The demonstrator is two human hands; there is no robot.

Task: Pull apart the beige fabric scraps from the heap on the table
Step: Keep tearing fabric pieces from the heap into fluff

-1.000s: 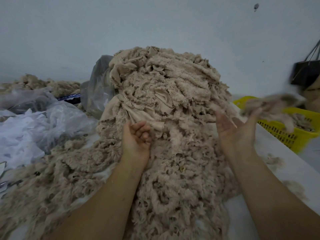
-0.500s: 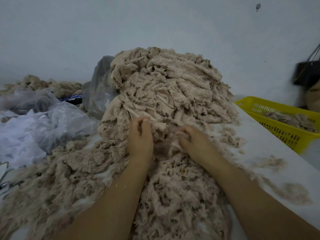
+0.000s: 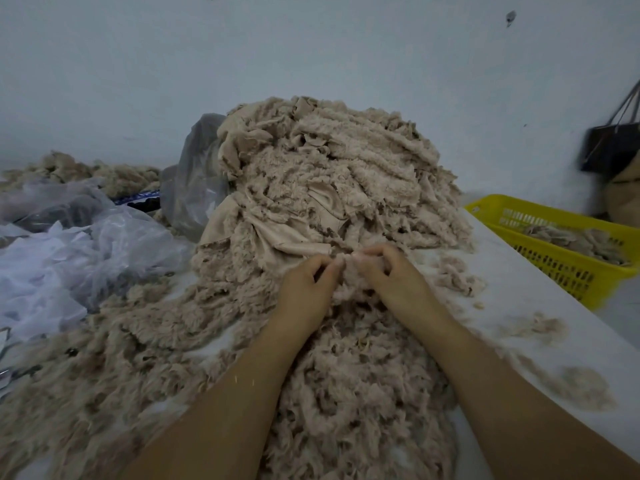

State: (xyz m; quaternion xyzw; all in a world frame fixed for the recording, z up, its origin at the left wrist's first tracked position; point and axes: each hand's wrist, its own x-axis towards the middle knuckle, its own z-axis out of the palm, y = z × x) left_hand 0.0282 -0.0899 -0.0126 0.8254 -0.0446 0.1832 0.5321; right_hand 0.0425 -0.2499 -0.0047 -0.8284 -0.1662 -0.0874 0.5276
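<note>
Fingers of left hand, right hand pinch heap scraps; yellow basket holds scraps

**Layout: heap centre, basket right**

Heap sits mid-table, wall behind. Left hand and right hand side by side, pinching its near foot. Plastic sheeting left, smaller pile behind it. Scraps in basket.

The only camera rides on my head, wide-angled, looking forward and down along my forearms. My left hand and right hand meet at frame centre, near the lens; the heap rises just behind them, and the wall fills the upper frame.
</note>
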